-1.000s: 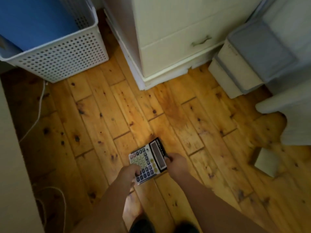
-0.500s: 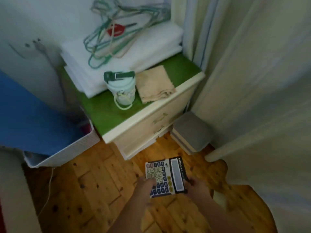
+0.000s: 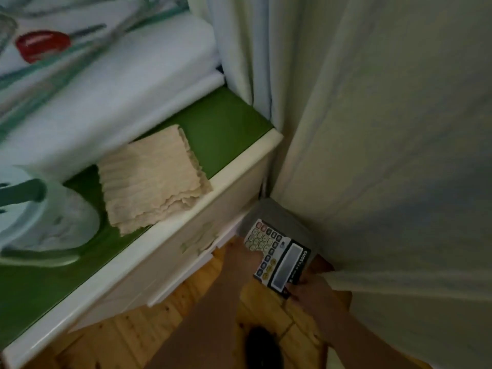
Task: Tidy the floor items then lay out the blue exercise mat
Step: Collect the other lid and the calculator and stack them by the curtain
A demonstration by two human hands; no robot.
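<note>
Both hands hold the calculator [image 3: 278, 258] at about five o'clock in view, above the wooden floor [image 3: 149, 331] beside the green-topped cabinet [image 3: 226, 123]. Left hand [image 3: 243, 255] covers the keypad edge; right hand [image 3: 310, 288] has its fingers closed on the display end. It looks light, rigid and smooth plastic, so gripping its long side edges should stop it slipping.

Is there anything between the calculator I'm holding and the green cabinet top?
Nothing visible blocks it. The calculator is held by both hands, left hand and right hand, below the green top; bare green lies right of the folded cloth.
</note>
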